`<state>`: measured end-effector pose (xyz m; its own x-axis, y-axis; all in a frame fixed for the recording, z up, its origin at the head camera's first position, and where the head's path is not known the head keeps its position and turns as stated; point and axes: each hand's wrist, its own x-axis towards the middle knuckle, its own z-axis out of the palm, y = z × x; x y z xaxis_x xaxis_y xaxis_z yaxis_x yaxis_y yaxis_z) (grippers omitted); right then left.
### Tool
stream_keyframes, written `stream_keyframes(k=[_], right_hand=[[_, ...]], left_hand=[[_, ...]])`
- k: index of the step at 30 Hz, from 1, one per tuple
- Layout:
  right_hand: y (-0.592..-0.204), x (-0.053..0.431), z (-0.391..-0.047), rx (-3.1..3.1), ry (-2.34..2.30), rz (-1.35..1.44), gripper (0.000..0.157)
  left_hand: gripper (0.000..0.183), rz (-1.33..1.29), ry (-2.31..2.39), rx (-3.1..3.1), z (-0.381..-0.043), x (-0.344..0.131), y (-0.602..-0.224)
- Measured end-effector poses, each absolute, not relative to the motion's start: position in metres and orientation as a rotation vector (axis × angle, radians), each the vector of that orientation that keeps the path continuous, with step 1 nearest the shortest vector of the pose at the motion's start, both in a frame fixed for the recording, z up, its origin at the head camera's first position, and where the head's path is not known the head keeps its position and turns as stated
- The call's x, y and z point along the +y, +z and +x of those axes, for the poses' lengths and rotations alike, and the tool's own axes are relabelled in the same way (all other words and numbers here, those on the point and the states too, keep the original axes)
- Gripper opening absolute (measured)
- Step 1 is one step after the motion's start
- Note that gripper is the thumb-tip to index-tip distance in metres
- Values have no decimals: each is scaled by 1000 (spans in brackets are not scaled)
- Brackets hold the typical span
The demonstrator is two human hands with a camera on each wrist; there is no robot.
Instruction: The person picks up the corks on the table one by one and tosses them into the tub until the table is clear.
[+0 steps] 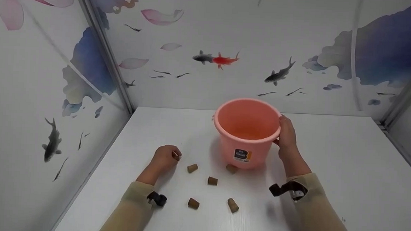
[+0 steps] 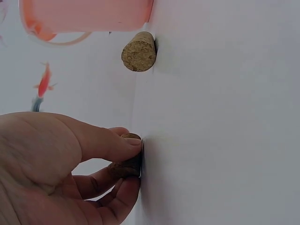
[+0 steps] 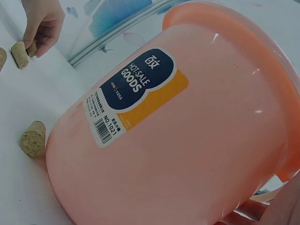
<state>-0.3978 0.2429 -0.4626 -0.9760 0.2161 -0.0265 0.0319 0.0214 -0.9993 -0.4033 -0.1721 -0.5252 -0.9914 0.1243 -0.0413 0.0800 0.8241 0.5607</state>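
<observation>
A cork (image 2: 128,168) is pinched between the thumb and fingers of my left hand (image 1: 166,157), low at the white tabletop. In the head view most of that cork is hidden by the fingers. My right hand (image 1: 288,134) grips the pink plastic bucket (image 1: 245,150) at the right side of its rim. The bucket's mouth faces up, and a dark and orange label (image 3: 140,91) is stuck on its wall. One cork (image 3: 33,139) lies right at the bucket's base. Another cork (image 1: 192,168) lies just right of my left hand.
More corks lie scattered in front of the bucket, among them a middle cork (image 1: 212,181), a near left cork (image 1: 193,203) and a near right cork (image 1: 233,205). Painted wall panels (image 1: 207,84) border the white table (image 1: 345,163) at the back and sides.
</observation>
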Motion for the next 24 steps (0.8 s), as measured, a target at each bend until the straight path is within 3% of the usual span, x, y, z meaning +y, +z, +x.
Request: stream_keyframes(k=[10,24], right_hand=[[-458,242,-396,-2155,2123,-290,64],[-458,242,-396,-2146,2104,-280,60]], left_hand=[[21,214,993,2970,-405,-166,-507],[23,389,1223,2991,-404,-128,-446]])
